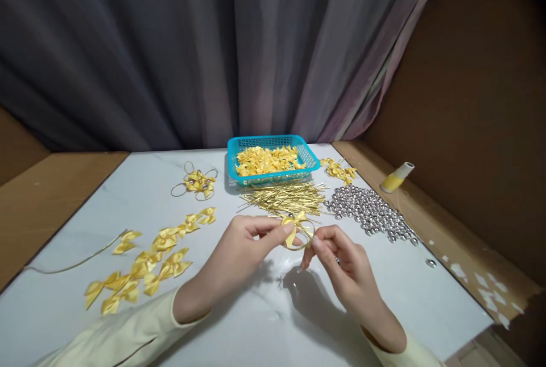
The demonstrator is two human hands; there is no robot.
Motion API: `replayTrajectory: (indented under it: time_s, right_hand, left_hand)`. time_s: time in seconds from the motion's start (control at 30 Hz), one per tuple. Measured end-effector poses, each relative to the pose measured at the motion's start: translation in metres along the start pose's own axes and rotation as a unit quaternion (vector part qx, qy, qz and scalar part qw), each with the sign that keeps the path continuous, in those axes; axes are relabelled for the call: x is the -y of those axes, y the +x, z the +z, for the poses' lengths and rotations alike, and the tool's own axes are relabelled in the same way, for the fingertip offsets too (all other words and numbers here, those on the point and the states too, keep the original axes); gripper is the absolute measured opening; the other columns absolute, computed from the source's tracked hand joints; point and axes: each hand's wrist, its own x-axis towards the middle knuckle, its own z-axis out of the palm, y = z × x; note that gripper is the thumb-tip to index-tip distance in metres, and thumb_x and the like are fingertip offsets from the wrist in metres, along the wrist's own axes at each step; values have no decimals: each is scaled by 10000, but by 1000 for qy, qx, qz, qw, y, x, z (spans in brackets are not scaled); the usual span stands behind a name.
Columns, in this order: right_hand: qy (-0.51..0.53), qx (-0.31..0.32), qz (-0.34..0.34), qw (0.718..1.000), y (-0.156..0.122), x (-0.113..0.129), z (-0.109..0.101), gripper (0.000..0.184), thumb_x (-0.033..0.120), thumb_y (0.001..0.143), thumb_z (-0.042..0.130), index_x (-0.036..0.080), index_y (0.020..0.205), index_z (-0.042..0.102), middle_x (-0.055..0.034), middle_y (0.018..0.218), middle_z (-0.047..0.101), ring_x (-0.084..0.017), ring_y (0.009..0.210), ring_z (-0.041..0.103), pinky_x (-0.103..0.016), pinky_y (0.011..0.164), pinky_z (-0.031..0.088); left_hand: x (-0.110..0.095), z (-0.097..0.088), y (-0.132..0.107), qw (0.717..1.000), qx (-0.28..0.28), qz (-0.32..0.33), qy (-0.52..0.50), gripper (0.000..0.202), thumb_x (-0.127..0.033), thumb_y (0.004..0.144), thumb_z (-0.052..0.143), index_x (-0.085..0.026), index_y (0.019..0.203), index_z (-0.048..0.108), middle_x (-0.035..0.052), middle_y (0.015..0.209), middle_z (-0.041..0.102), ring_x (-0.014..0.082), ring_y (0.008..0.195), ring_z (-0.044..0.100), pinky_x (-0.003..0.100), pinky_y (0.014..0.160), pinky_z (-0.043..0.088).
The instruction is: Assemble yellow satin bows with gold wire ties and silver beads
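Note:
Between thumb and fingers, my left hand (251, 253) pinches a yellow satin bow (292, 225) above the middle of the table. A gold wire ring (310, 231) is joined to this bow, and a small silver bead sits at its top. My right hand (341, 264) is closed on the right side of the ring, thumb and index finger pressed to the wire. Just behind both hands lies a heap of gold wire ties (290, 197). Silver beads (369, 210) are spread in a pile beyond my right hand.
A turquoise basket (232, 170) of yellow bows stands at the back. Loose bows (147, 262) and a long wire (81, 266) lie left. Bows with wire rings (199, 182) are behind them. At right are more wired bows (341, 171), a yellow-white thread cone (396, 178) and white scraps (490, 287).

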Motion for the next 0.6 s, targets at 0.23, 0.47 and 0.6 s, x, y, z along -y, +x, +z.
replayTrajectory:
  time_s: [0.23,0.47,0.6]
  right_hand:
    - [-50,-9,-45,998,-1,-1,4,123,249,900,421,183,844,508,-27,720,620,-129,656,573,-234,636,448]
    - [-109,14,-56,992,-3,-3,4,101,209,889,423,189,836,507,-38,738,620,-166,734,585,-263,661,445]
    - [-108,17,-70,992,-3,-1,5,102,189,889,416,189,841,507,-36,741,611,-169,762,576,-279,708,440]
  left_hand:
    - [8,5,0,995,-32,42,89,292,-358,833,516,-174,708,706,22,737,655,152,693,534,256,633,376]
    - [12,7,-1,986,-40,112,121,314,-296,854,502,-157,624,664,28,681,621,139,657,514,260,641,381]
    - [12,8,0,986,-26,117,115,344,-281,863,487,-151,568,608,25,665,601,136,658,515,259,644,383]
